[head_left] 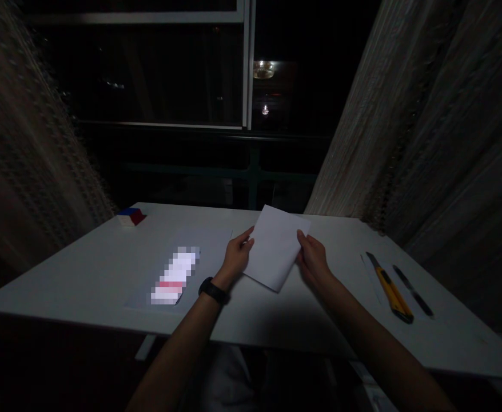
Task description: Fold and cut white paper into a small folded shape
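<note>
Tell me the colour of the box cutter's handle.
Yellow with black parts; the box cutter handle shows best in the head view.

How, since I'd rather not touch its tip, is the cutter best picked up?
I'd grip the cutter by its yellow handle, from above on the near side: it lies flat, grey tip pointing away, with the pen apart on its right.

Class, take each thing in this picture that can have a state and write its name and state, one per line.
White paper: held up between both hands
Left hand: gripping the paper's left edge
Right hand: gripping its right edge
Phone: screen lit, lying flat
Cutter: lying down; blade position unclear
Pen: lying beside the cutter
Wristwatch: worn, face hidden
Curtains: parted
</note>
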{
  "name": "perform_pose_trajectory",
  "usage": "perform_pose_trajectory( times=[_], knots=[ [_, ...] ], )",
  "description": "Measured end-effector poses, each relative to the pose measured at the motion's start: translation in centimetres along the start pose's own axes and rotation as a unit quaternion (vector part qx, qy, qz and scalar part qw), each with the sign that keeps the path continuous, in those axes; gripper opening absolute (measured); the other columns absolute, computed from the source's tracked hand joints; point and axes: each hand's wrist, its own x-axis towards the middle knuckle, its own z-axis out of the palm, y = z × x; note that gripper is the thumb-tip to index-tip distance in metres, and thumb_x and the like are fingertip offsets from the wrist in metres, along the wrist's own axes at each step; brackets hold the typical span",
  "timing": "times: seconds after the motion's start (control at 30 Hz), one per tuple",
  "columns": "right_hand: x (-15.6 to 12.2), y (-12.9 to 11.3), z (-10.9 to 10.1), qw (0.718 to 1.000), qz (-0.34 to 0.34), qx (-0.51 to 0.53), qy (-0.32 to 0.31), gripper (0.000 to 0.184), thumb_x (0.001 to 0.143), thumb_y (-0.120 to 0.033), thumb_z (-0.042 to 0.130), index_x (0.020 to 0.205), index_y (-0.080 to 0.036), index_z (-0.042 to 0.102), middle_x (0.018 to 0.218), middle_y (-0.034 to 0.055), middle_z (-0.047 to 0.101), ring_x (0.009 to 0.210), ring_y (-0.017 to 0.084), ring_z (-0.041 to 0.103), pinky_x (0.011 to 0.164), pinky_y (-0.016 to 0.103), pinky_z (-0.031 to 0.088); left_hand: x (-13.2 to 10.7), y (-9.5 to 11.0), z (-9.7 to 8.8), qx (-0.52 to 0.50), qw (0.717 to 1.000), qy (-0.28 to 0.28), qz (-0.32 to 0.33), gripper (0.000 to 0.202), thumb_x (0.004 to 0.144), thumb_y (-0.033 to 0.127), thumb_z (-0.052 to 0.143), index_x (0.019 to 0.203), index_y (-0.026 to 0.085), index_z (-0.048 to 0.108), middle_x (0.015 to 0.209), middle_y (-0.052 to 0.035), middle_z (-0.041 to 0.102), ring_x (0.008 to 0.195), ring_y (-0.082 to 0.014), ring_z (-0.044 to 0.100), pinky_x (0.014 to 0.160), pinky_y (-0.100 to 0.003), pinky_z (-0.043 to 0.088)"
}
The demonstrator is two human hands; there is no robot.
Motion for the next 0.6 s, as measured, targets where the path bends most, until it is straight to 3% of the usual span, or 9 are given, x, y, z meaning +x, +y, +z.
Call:
perform_pose_trajectory(
  times=[0.2, 0.4, 0.6],
  knots=[
    [0.29, 0.05, -0.22, 1.000, 0.002, 0.006, -0.021, 0.031, 0.058, -0.038, 0.075, 0.075, -0.015, 0.064, 0.069, 0.0017, 0.067, 0.061, 0.014, 0.060, 0.055, 0.024, 0.049, 0.16, 0.22, -0.36, -0.005, 1.000, -0.009, 0.006, 0.042, 0.077, 0.021, 0.056, 0.118, 0.012, 0.057, 0.112, -0.0091, 0.063, 0.099, -0.0218, 0.058, 0.089, -0.033, 0.042],
    [0.63, -0.54, -0.49, 0.999, -0.038, -0.023, -0.015, 0.033, 0.060, -0.042, 0.073, 0.072, -0.014, 0.063, 0.065, 0.0002, 0.065, 0.054, 0.011, 0.055, 0.052, 0.022, 0.045, 0.08, 0.22, -0.47, -0.066, 0.995, -0.076, -0.016, 0.049, 0.077, 0.025, 0.057, 0.125, 0.014, 0.050, 0.119, -0.0096, 0.059, 0.105, -0.0226, 0.056, 0.093, -0.037, 0.040],
    [0.19, -0.82, -0.24, 0.999, 0.000, -0.022, -0.041, 0.032, 0.061, -0.044, 0.072, 0.068, -0.015, 0.061, 0.060, -0.0001, 0.064, 0.052, 0.011, 0.056, 0.048, 0.021, 0.046, 0.24, -0.01, -0.41, -0.045, 0.999, 0.001, 0.018, 0.043, 0.076, 0.023, 0.058, 0.118, 0.014, 0.057, 0.117, -0.0085, 0.060, 0.108, -0.0227, 0.054, 0.096, -0.036, 0.038]
  ],
)
